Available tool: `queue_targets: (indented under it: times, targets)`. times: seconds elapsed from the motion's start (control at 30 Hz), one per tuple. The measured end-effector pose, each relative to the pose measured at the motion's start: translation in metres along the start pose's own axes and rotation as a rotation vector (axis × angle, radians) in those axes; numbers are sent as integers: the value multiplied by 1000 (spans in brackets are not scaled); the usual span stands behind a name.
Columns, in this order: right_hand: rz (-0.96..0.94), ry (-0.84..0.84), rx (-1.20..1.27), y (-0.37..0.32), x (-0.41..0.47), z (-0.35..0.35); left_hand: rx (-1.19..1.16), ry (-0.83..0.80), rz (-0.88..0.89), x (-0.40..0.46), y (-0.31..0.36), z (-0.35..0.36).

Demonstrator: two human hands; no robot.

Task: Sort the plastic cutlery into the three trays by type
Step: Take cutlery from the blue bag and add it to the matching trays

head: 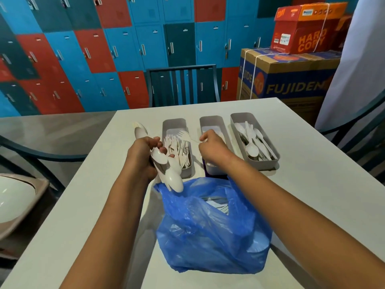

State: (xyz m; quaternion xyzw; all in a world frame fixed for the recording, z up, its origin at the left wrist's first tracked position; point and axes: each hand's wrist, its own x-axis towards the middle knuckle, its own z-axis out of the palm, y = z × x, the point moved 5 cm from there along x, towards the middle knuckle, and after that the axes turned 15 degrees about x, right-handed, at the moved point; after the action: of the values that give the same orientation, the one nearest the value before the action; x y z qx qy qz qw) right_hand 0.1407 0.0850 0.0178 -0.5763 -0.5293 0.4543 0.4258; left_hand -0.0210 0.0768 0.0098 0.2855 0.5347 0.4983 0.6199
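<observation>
1. Bkgd: wall of lockers (100, 49) in red, blue, dark teal; dark chair back (183, 84) behind white bench (302, 184).
2. On bench, three grey trays side by side, long sides running away from viewer.
3. Left tray (174, 124): full of white plastic forks (179, 151), piled.
4. Middle tray (210, 122): mostly hidden by right hand; white cutlery inside, type can't tell.
5. Right tray (241, 117): white spoons (252, 150) plus other long white pieces among them.
6. Blue plastic bag (208, 226) near front of bench, just before trays, mouth open; more cutlery visible inside, type unclear.
7. Left hand (143, 157): fingers curled tight round a bundle of white spoons (173, 180), bowls sticking out both ends, held beside left tray, above bag's edge.
8. Right hand (210, 147): fingers pinched together on a single white fork (184, 135), tines pointing left, over far part of left tray.
9. Writing: orange-red box (302, 32) top right reads "HARD COPY"; blue/brown carton (291, 80) beneath reads "FUJIDEN", partly cut off; both strapped w/ white string.
10. Far left, below bench level: pale bin lid (18, 199), partly out of frame.
</observation>
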Motion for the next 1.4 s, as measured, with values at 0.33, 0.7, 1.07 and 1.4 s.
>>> queue_targets:
  times: [0.33, 0.7, 1.07, 1.4]
  targets:
    - [-27, -2, -259, 7, 31, 54, -51, 22, -38, 12, -2, -10]
    - [-32, -116, -664, 11, 36, 69, -29, 30, -37, 18, -3, -18]
    - [-42, -254, 72, -19, 10, 45, -56, 38, 40, 18, -1, -14]
    - [-149, -220, -46, -11, 4, 44, 51, -7, 47, 13, -11, 1]
